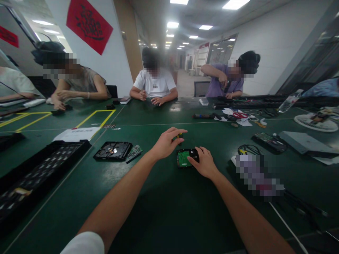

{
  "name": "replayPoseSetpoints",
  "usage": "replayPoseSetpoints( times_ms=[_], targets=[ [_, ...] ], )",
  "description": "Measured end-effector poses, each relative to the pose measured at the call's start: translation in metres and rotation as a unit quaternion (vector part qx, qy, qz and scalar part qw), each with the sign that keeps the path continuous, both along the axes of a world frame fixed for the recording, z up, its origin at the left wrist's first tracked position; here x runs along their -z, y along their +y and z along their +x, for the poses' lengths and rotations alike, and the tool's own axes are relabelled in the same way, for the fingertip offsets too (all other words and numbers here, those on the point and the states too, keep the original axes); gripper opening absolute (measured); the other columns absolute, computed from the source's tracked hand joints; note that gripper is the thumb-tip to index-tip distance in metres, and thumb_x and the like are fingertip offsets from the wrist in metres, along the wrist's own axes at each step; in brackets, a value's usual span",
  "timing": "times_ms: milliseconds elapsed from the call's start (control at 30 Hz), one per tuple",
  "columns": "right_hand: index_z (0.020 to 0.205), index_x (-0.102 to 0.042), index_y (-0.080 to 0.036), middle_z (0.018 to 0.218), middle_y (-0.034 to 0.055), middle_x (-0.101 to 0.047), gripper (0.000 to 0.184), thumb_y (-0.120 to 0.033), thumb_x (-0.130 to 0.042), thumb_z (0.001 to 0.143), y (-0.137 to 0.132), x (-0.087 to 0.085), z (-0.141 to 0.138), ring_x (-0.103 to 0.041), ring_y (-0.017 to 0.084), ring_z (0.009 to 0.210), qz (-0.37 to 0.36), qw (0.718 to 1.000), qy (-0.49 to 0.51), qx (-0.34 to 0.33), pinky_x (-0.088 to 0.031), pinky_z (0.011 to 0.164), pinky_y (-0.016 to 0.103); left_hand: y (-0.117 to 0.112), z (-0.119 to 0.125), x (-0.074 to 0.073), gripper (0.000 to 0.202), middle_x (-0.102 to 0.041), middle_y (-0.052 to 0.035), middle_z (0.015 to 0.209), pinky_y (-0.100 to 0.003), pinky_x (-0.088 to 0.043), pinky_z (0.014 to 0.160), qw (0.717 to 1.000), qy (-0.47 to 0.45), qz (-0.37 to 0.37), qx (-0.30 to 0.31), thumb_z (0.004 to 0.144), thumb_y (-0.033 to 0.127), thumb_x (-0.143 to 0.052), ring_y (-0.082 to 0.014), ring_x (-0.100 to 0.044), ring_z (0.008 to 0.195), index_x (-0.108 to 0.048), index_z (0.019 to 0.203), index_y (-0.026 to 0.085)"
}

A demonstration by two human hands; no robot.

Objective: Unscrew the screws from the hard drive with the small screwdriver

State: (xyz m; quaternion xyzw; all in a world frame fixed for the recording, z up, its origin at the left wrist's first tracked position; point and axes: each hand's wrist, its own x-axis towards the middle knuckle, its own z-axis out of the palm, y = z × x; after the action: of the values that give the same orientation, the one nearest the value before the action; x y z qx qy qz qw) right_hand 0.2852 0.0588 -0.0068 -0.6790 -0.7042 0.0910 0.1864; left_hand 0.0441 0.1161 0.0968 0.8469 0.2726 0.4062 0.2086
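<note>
Desk (164, 211): dark green, spanning the frame, carrying all items below.

Tray (60, 173): long, black, rows of pale pieces inside; left edge of frame.

Black drive case (116, 147): left of centre, lying flat, small shiny bits on its face.

Left hand (166, 143): centre of frame, thumb and forefinger extended and parted around a small item; whether they pinch it, cannot tell.

Right hand (205, 162): just right of centre, clasped over the right end of the hard drive, thumb on the upper face, fingers across the far side.

Hard drive (183, 158): centre of frame, flat on the desk, green board uppermost. Handling, as judged: dense for its size, rigid, edges smooth and apt to slide; the exposed board is the fragile part. Best held by the black long sides, with thumb and fingertips clear of the green.

Circuit board (135, 151): loose, beside the black drive case; presumably light, thin, brittle; edges only.

Yellow-and-black item (180, 136): at the left hand's fingertips; type unclear.
</note>
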Motion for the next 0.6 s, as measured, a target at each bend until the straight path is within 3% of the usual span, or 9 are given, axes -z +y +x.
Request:
replayPoseSetpoints(
  times_ms=[267,500,600],
  targets=[
    [0.157,-0.042,-0.018,0.159,0.0176,-0.04,0.084,-0.075,-0.044,0.095,-0.0009,-0.0014,-0.0013,-0.034,0.038,0.148,-0.005,1.0,0.001,0.006,-0.031,0.119,0.053,-0.0004,-0.0009,-0.0007,0.041,-0.066,-0.0078,0.122,-0.038,-0.053,0.095,1.0,0.0,-0.02,0.0,0.099,0.019,-0.056,-0.0209,-0.063,0.107,-0.061,0.139,0.027],
    [0.156,-0.044,-0.017,0.158,0.019,-0.042,0.083,-0.074,-0.046,0.094,-0.0009,-0.0023,-0.0011,-0.035,0.038,0.148,0.001,1.0,0.0,0.003,-0.031,0.119,0.052,0.0004,-0.0016,0.0024,0.042,-0.067,-0.0075,0.122,-0.03,-0.06,0.074,0.995,-0.017,-0.094,0.034,0.098,0.022,-0.055,-0.0158,-0.066,0.087,-0.06,0.139,0.026],
    [0.155,-0.044,-0.016,0.157,0.0195,-0.043,0.083,-0.072,-0.047,0.094,-0.0005,-0.0012,-0.0012,-0.035,0.038,0.148,0.003,1.0,-0.001,0.004,-0.03,0.119,0.051,-0.0012,-0.0001,0.0024,0.04,-0.067,-0.0073,0.121,-0.029,-0.061,0.073,0.991,-0.031,-0.123,0.051,0.097,0.023,-0.056,-0.015,-0.066,0.087,-0.061,0.137,0.024]
  ],
)
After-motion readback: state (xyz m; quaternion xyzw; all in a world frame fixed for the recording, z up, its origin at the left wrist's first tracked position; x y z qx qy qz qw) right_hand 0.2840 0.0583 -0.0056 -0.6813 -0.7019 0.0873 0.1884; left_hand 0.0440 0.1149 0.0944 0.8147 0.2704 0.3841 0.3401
